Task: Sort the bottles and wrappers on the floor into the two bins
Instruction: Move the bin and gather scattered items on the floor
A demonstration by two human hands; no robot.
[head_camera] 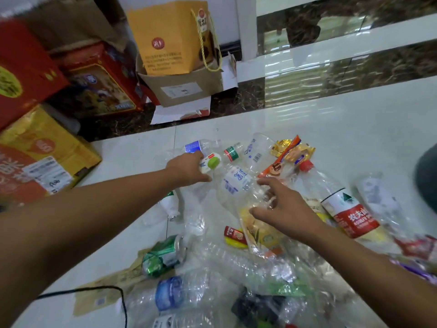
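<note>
Bottle with a green cap (pixel 213 162) is gripped between the curled fingers and thumb of the left hand (pixel 186 170), at the far side of the pile. The right hand (pixel 281 209) is held with fingers spread over a clear blue-labelled bottle (pixel 236 183). Wrappers (pixel 293 150) are heaped at the pile's far right edge. Bare white floor (pixel 331 119) is left open beyond, and cardboard boxes (pixel 156 91) are ranged along the far left.

- Floor (pixel 331 129): glossy, smooth white tile.
- Red-label bottle (pixel 340 204), 3 o'clock: clear, crinkled plastic.
- Green-capped bottle (pixel 212 163), 12 o'clock: opaque white plastic.
- Can (pixel 163 255), 7 o'clock: shiny crushed metal.
- Wrapper (pixel 299 152), 1 o'clock: glossy gold foil.
- Box (pixel 184 87), 11 o'clock: matt brown cardboard.
</note>
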